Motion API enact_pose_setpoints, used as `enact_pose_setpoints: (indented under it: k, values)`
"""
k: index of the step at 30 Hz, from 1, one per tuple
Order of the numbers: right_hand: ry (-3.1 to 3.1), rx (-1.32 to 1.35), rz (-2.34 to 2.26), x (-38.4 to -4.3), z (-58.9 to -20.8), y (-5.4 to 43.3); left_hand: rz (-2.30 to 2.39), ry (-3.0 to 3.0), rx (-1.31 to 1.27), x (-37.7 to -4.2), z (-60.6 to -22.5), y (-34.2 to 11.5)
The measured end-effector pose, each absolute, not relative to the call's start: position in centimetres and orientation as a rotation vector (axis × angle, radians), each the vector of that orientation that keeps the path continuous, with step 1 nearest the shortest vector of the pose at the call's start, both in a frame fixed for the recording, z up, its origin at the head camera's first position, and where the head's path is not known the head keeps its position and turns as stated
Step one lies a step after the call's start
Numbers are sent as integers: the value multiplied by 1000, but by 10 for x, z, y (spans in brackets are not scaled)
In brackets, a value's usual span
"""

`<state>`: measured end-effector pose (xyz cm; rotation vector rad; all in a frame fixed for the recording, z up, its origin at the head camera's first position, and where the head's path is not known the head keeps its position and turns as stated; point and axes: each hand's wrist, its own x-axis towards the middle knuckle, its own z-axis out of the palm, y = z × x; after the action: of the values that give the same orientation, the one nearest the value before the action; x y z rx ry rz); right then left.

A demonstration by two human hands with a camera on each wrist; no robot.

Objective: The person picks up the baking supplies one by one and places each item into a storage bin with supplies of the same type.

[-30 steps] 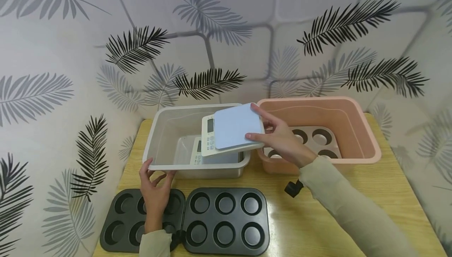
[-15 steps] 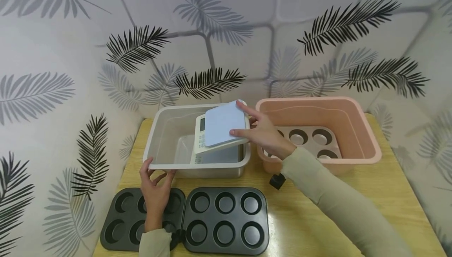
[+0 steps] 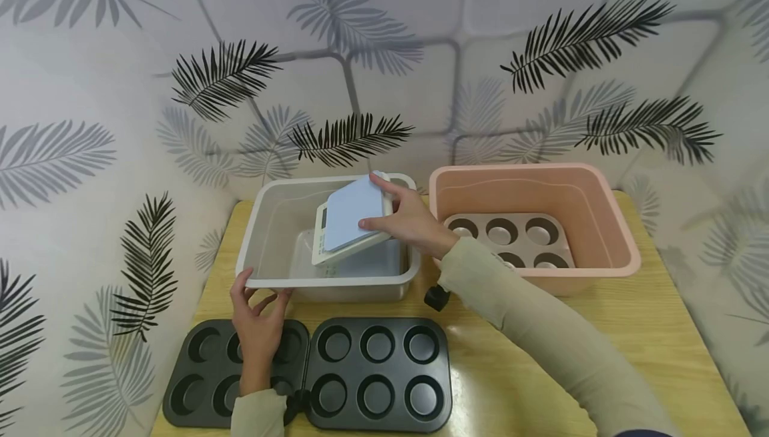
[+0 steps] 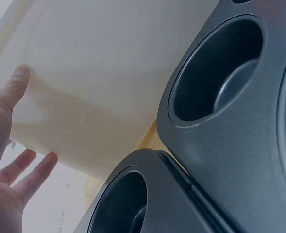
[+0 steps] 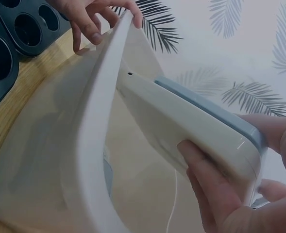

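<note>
My right hand (image 3: 413, 222) grips a white kitchen scale (image 3: 356, 213) with a pale blue platform, by its right side. The scale is tilted, its display end lower, inside the opening of a light grey plastic bin (image 3: 360, 292). Beneath it, a second pale blue scale (image 3: 372, 261) lies in the bin, partly hidden. In the right wrist view, fingers support the held scale's (image 5: 181, 116) white underside. At the bin's front left corner, my left hand (image 3: 258, 330) holds the rim, thumb against the outer wall (image 4: 94, 87) in the left wrist view.
A pink bin (image 3: 607, 271) stands right of the grey one, with a beige muffin pan (image 3: 523, 237) inside. Two dark muffin pans (image 3: 380, 371) lie side by side at the front of the wooden table (image 3: 541, 390). A leaf-patterned wall covering (image 3: 432, 90) rises behind.
My right hand has carried the scale leftward and lowered it into the grey bin's opening, away from the pink bin. My left hand stays at the corner.
</note>
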<state>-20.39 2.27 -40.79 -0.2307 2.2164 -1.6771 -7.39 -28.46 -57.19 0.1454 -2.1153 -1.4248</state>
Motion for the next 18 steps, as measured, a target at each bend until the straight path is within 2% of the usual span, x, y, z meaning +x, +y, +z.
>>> enact_pose_setpoints:
  k: [18]
  values:
    - [2433,-365,-1403,-196,-422,7,-1444,-2100,160,-71,-569,-281]
